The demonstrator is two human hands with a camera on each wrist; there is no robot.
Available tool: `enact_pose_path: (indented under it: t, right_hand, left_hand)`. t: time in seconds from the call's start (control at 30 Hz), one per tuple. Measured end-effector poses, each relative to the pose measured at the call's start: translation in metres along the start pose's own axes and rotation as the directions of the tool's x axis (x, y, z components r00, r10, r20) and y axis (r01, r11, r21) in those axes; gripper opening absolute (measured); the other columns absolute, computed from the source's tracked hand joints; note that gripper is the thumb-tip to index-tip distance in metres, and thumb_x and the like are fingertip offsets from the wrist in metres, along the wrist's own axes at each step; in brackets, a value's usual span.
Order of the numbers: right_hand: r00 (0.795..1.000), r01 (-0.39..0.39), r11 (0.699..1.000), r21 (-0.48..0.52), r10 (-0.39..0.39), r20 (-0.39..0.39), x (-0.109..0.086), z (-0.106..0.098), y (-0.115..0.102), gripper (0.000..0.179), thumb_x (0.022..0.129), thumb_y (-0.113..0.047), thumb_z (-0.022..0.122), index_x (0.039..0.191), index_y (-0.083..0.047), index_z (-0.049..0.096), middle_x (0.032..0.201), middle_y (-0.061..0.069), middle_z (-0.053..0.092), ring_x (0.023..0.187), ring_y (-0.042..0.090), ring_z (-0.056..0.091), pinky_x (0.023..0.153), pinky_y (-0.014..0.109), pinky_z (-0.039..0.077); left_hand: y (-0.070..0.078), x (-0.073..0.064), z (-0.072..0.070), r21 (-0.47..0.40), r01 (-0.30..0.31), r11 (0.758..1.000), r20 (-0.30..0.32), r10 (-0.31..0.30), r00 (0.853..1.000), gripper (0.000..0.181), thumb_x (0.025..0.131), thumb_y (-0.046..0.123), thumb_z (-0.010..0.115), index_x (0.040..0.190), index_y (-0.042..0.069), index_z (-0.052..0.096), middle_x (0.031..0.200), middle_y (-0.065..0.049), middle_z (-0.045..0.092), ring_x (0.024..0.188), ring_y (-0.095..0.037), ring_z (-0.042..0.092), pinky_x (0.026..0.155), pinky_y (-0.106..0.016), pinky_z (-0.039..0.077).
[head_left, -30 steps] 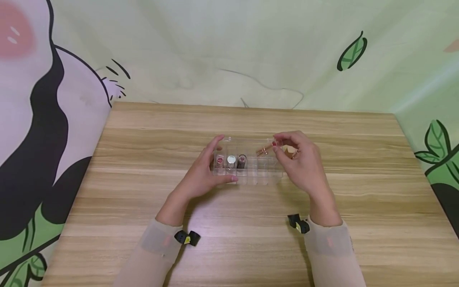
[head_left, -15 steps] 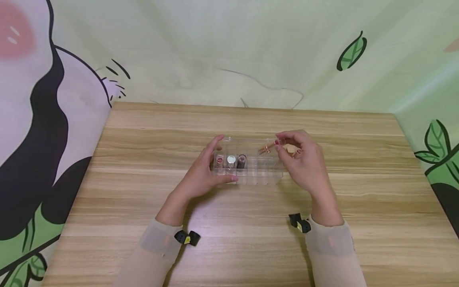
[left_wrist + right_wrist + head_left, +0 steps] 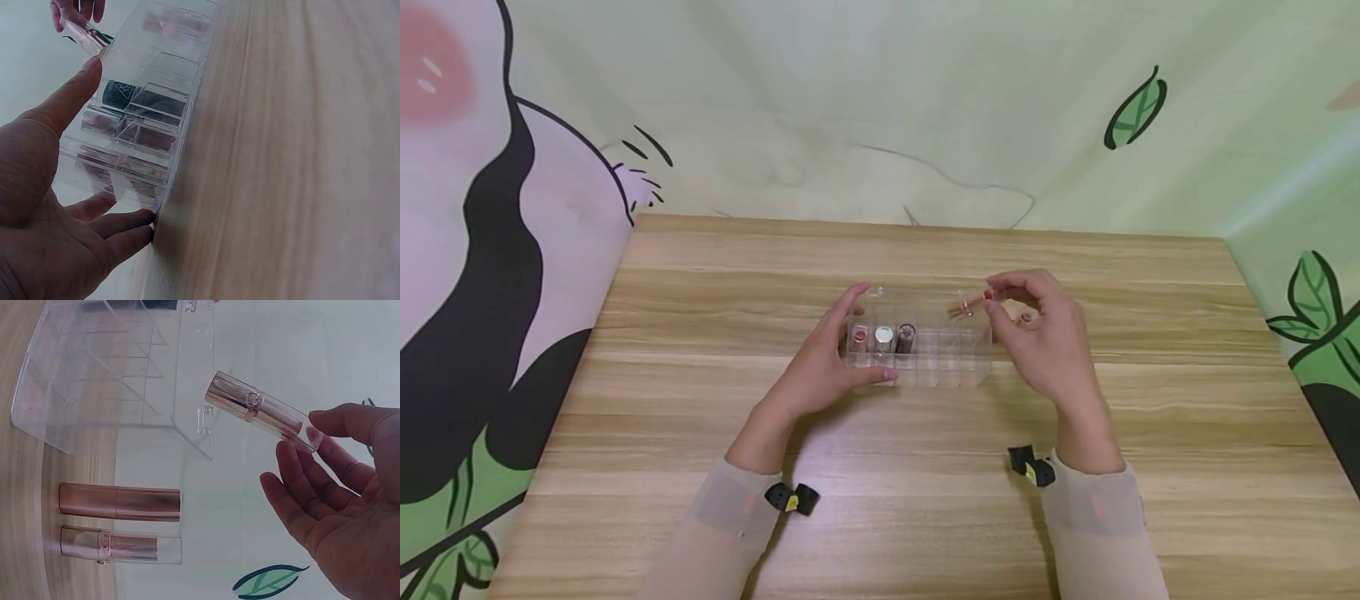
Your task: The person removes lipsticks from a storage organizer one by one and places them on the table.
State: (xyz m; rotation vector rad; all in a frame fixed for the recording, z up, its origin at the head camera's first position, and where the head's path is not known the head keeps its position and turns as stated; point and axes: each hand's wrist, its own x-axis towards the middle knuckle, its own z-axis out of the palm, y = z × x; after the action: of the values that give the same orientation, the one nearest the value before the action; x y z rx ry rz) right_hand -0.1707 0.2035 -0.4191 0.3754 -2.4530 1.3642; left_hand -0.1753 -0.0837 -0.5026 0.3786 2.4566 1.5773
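My left hand (image 3: 820, 367) grips the left end of a clear lidded organizer box (image 3: 936, 375), thumb in front and fingers behind. Three cosmetic tubes stand in its left compartments: one red-topped (image 3: 860, 337), one silver-topped (image 3: 883, 337) and one dark (image 3: 906, 337). Up at the box's right rear, my right hand (image 3: 1043, 337) pinches a lipstick (image 3: 262, 412) by its clear cap between thumb and fingertips. Its rose-gold base, with a small ring, points left and overlaps the raised lid in the head view.
Right of the box, a copper tube (image 3: 119, 502) and another clear-capped lipstick (image 3: 119, 544) stand upright on the wooden table (image 3: 910, 500). In the head view the right hand mostly hides them. A painted wall (image 3: 820, 108) rises behind the table.
My right hand has drifted slightly right and away from me with the lipstick, covering more of the tubes standing behind it. The left hand and the box have stayed put.
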Motion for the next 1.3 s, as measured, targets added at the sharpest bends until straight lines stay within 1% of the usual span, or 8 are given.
enact_pose_path:
  t: [0.07,0.3,0.53,0.83,0.97,1.17,1.23,1.3]
  right_hand:
    - [1.000,0.002,1.000,0.002,-0.002,-0.007,0.000,0.000,0.000,0.020,0.095,0.008,0.073,0.115,0.004,0.074,0.111,0.014,0.071,0.105,0.021,0.069,0.094,0.014,0.050]
    - [1.000,-0.003,1.000,0.005,0.004,-0.028,0.000,-0.003,0.000,0.021,0.095,0.008,0.073,0.116,0.003,0.074,0.110,0.014,0.071,0.103,0.019,0.068,0.094,0.016,0.050]
    - [0.999,0.006,1.000,0.010,-0.006,-0.041,0.001,-0.005,0.002,0.021,0.095,0.010,0.072,0.116,0.005,0.073,0.110,0.014,0.071,0.102,0.017,0.067,0.098,0.020,0.053]
    - [0.998,-0.013,1.000,0.017,0.014,-0.058,0.001,-0.008,0.002,0.022,0.096,0.010,0.072,0.117,0.004,0.073,0.112,0.014,0.072,0.102,0.010,0.065,0.098,0.018,0.051]
    - [0.998,-0.017,1.000,0.019,0.018,-0.061,0.001,-0.009,0.002,0.023,0.096,0.008,0.072,0.118,0.003,0.074,0.111,0.013,0.071,0.103,0.012,0.066,0.098,0.018,0.051]
    - [0.997,-0.007,1.000,0.021,0.009,-0.075,0.001,-0.012,0.002,0.023,0.097,0.009,0.071,0.119,0.004,0.073,0.111,0.013,0.071,0.104,0.022,0.068,0.098,0.019,0.052]
    - [0.997,-0.004,1.000,0.021,0.006,-0.083,0.001,-0.012,0.002,0.023,0.097,0.009,0.071,0.119,0.004,0.073,0.111,0.014,0.071,0.104,0.022,0.068,0.098,0.020,0.052]
    - [0.996,-0.007,1.000,0.022,0.009,-0.091,0.000,-0.013,0.002,0.023,0.097,0.009,0.071,0.119,0.004,0.074,0.111,0.014,0.071,0.103,0.020,0.068,0.098,0.020,0.052]
  left_hand:
    - [-0.001,0.000,0.000,0.000,0.002,1.000,0.000,-0.002,1.000,0.119,0.078,0.037,0.099,0.164,0.058,0.018,0.159,-0.010,0.044,0.149,-0.043,0.044,0.121,-0.064,0.036]
    - [-0.001,0.000,0.000,0.004,0.011,1.000,0.000,-0.011,1.000,0.119,0.078,0.037,0.099,0.164,0.058,0.019,0.159,-0.010,0.044,0.149,-0.044,0.044,0.121,-0.064,0.036]
    - [-0.001,0.000,0.000,0.007,0.011,1.000,-0.005,-0.011,1.000,0.119,0.077,0.037,0.099,0.163,0.059,0.019,0.159,-0.009,0.045,0.148,-0.043,0.045,0.120,-0.065,0.036]
    - [-0.001,0.000,0.001,0.007,0.013,1.000,-0.004,-0.013,1.000,0.120,0.077,0.036,0.099,0.164,0.058,0.018,0.159,-0.010,0.044,0.149,-0.045,0.043,0.121,-0.065,0.036]
    - [-0.002,-0.001,0.001,0.012,0.009,1.000,-0.008,-0.009,1.000,0.121,0.077,0.035,0.099,0.164,0.057,0.018,0.158,-0.010,0.045,0.149,-0.047,0.043,0.121,-0.063,0.036]
    - [-0.002,0.000,0.001,0.012,0.005,1.000,-0.012,-0.005,1.000,0.122,0.077,0.035,0.099,0.164,0.058,0.018,0.158,-0.011,0.046,0.149,-0.047,0.043,0.122,-0.062,0.036]
    - [-0.002,-0.001,0.001,0.010,0.003,1.000,-0.013,-0.003,1.000,0.121,0.077,0.035,0.099,0.164,0.057,0.018,0.158,-0.011,0.046,0.149,-0.046,0.044,0.122,-0.063,0.035]
    - [-0.002,-0.001,0.001,0.010,0.004,1.000,-0.012,-0.004,1.000,0.121,0.077,0.036,0.099,0.164,0.057,0.018,0.159,-0.011,0.046,0.149,-0.046,0.044,0.122,-0.063,0.035]
